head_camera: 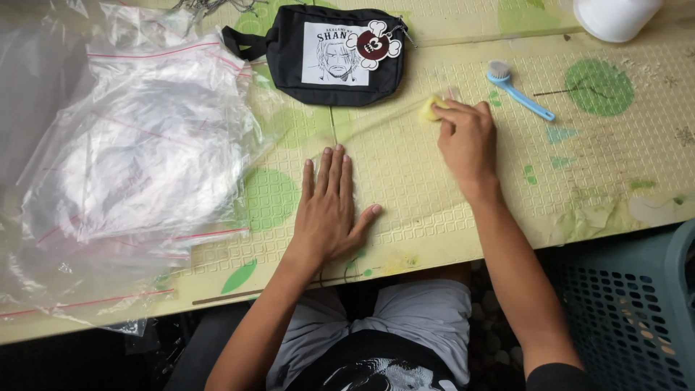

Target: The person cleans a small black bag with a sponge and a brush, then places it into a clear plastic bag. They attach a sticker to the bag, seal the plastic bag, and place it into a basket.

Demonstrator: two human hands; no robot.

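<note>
Left hand point(329, 206) lies flat, fingers spread a little, palm down on the mat point(434, 188) near the table's front edge. Right hand point(467, 137) reaches farther out, fingertips pinched on a small yellow lump point(432, 108), pressing it to the mat just right of the pouch point(326, 54). That mat is pale yellow, embossed in small squares, printed with green circles and leaves, and worn and peeling at its near right edge. Clear zip bags point(137, 145) with red seal strips are heaped at left. A blue brush point(517, 90) lies just right of the right hand. Far right, a white tub point(615, 16) is cut off by the frame; so is the blue-grey basket point(630, 318) near right. What the lump is stays hard to tell: fingers cover most of it.
</note>
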